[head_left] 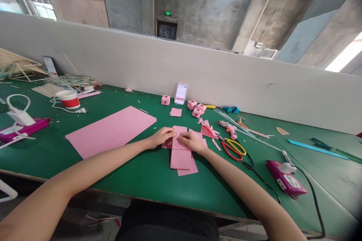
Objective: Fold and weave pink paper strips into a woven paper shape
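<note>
My left hand (162, 136) and my right hand (191, 141) meet over a small pink paper strip (181, 154) lying on the green table (141, 180). Both hands have their fingers curled and pinch the strip's far end between fingertips. More pink paper pieces lie under and beside the strip. A large pink sheet (110, 130) lies flat to the left of my left hand. Small folded pink paper cubes (196, 108) stand further back, with one lone pink cube (165, 100) to their left.
Scissors with red and yellow handles (233, 148) and a pink glue gun (230, 128) lie right of my hands. A pink power strip (285, 177) with a black cable sits at right. A red cup (68, 99), sticks and another power strip (21, 128) are at left. A white partition wall (181, 67) backs the table.
</note>
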Available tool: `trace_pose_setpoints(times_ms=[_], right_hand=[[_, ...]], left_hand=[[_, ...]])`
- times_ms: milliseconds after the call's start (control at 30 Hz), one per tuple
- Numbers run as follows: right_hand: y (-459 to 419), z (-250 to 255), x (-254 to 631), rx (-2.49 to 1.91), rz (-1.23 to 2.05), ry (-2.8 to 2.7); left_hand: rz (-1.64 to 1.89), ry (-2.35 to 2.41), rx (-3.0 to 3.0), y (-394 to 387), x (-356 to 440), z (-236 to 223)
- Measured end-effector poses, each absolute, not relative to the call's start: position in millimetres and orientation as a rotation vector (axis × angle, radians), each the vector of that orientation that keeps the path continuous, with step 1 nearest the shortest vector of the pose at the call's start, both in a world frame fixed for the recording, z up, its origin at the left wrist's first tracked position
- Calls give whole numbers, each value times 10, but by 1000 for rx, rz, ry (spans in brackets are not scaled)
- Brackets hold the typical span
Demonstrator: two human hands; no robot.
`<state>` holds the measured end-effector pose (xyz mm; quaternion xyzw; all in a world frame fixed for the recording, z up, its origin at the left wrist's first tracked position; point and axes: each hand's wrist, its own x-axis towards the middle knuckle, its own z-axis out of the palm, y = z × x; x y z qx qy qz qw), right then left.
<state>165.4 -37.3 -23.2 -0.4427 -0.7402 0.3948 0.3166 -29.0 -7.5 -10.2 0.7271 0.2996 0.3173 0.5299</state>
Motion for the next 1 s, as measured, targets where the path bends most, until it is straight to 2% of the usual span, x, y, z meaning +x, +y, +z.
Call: trace_pose_setpoints(times_ms=[433,700,1000], right_hand=[[-373,-218,1655,-1103,1075,-1919],[-388,-200,1643,-1124,1082,-1900],[-388,-197,1649,-1138,1062,-1921]], left_hand=[[716,701,1724,-102,-278,-102],[812,758,1699,-69,-289,-138],[706,696,1737,-86,-285,-116]])
